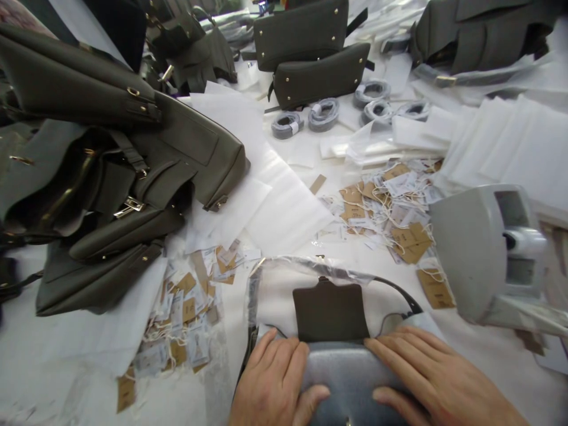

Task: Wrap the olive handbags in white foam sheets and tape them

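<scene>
In front of me at the bottom of the head view lies a handbag (341, 373) with a smooth, shiny grey-blue surface. Its dark olive flap (331, 310) points away from me, and a strap partly wrapped in clear film (302, 264) arches beyond it. My left hand (275, 378) grips the bag's left side, fingers over the far edge and thumb on the near face. Opposite it, my right hand (430, 373) holds the right side the same way. The fingertips of both hands are partly hidden behind the edge.
Olive handbags (110, 171) are piled at left; more handbags (310, 53) stand at the back. Coiled straps (323, 114) lie before them. Loose hang tags (181, 313) and another tag heap (390, 201) flank white foam sheets (284, 201). A grey tape dispenser (470, 248) stands right.
</scene>
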Tool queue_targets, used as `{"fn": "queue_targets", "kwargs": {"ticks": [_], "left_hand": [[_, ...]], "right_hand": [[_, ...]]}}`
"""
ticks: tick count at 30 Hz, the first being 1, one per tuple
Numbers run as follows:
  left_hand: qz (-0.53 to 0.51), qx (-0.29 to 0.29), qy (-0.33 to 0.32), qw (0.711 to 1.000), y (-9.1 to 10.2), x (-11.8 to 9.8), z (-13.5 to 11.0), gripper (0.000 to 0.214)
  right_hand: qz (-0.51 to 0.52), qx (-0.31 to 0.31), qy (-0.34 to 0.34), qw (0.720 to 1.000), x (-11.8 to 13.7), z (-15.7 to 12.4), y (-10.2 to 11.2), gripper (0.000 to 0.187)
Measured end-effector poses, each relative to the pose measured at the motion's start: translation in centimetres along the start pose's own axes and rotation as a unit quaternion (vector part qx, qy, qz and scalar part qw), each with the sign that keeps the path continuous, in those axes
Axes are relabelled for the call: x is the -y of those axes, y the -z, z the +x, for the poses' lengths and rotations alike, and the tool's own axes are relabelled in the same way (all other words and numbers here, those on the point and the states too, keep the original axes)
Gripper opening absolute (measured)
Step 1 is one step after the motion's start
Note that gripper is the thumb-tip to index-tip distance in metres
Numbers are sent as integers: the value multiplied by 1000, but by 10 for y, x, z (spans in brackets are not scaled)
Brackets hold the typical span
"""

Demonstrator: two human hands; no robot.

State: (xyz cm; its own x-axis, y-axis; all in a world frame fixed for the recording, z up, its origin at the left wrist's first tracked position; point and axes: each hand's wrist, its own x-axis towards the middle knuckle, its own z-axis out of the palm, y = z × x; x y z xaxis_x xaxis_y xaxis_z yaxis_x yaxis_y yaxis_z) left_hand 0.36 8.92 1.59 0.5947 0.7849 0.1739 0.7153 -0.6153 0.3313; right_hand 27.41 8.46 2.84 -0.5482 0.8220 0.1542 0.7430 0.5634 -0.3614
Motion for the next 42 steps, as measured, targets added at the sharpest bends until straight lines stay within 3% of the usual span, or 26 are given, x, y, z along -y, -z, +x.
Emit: {"fn": "queue_targets", "kwargs": {"ticks": [5,10,15,18,20,24,27,29,32,36,42], "left_hand": [[-22,22,16,999,3,-2,3,40],[31,54,54,997,-14,0,5,45],[34,5,40,999,-30,2,3,50],[58,-51,50,996,-31,-6,-2,38],[58,-69,22,996,-30,-13,-6,27],[19,-25,-108,994,-24,-19,-17,32],[52,4,-152,987,-19,-20,-27,61],[70,39,-154,985,-16,-23,-34,75],[65,92,-119,986,-15,-28,-42,77],[41,103,-98,989,-17,-32,-49,76],[22,101,-87,991,-19,-35,-52,74]], "right_hand": [[29,-4,4,1000,0,3,1,31],[11,53,-37,998,-5,-2,-23,31],[-3,55,-36,998,-8,-2,-38,35],[-14,50,-32,998,-8,-2,-40,37],[-18,57,-34,998,-7,-3,-40,37],[-20,72,-39,996,-7,-1,-39,34],[-29,91,-41,995,-8,0,-38,28],[-38,107,-47,992,-8,0,-38,26],[-52,136,-58,988,-6,0,-33,27],[-49,160,-76,983,0,9,-17,28],[-2,62,-114,992,9,52,-6,18]]}}
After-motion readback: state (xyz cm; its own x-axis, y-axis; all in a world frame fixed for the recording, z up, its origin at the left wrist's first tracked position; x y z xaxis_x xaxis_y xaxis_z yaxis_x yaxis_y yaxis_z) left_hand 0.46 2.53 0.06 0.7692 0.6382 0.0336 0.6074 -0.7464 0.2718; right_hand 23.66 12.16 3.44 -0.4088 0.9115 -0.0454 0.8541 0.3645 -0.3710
